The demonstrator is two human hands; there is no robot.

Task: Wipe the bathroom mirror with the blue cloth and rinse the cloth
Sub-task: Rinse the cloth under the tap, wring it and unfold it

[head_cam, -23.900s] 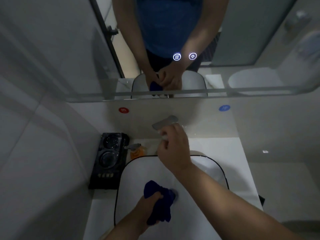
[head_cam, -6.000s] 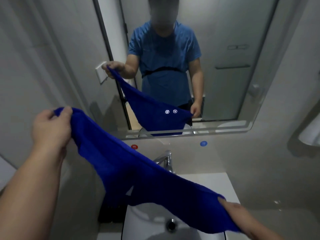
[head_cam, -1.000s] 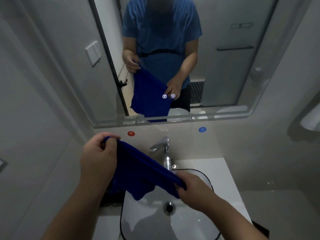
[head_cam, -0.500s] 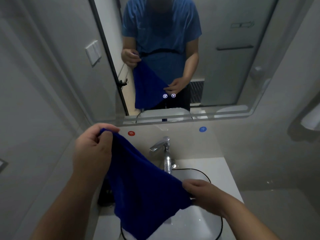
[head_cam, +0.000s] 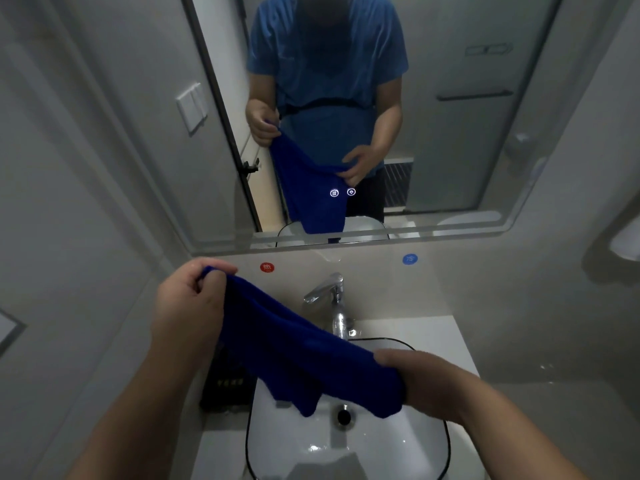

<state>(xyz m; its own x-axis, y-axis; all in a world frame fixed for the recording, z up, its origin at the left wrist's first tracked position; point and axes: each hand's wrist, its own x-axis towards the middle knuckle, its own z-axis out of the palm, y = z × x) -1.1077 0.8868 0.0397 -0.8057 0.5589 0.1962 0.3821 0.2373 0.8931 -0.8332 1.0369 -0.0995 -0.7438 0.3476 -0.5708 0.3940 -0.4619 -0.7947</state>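
Observation:
The blue cloth [head_cam: 304,355] stretches in folds between my two hands above the white sink [head_cam: 391,445]. My left hand [head_cam: 187,306] pinches its upper left end, raised near the wall. My right hand [head_cam: 415,379] grips its lower right end over the basin. The cloth's loose edge hangs down toward the drain [head_cam: 344,415]. The mirror [head_cam: 450,133] fills the wall ahead and reflects a person holding the cloth. The chrome faucet [head_cam: 329,296] stands behind the cloth; no water is seen running.
A black box-like object [head_cam: 225,386] sits on the counter left of the sink, partly hidden by the cloth. Red [head_cam: 266,267] and blue [head_cam: 410,259] round stickers mark the wall under the mirror. Two lit touch icons [head_cam: 343,192] glow on the glass.
My right hand has closed on the cloth's right end and the hanging sheet is gathered into a folded band. Earlier I rinsed the cloth in the basin, then spread it wide.

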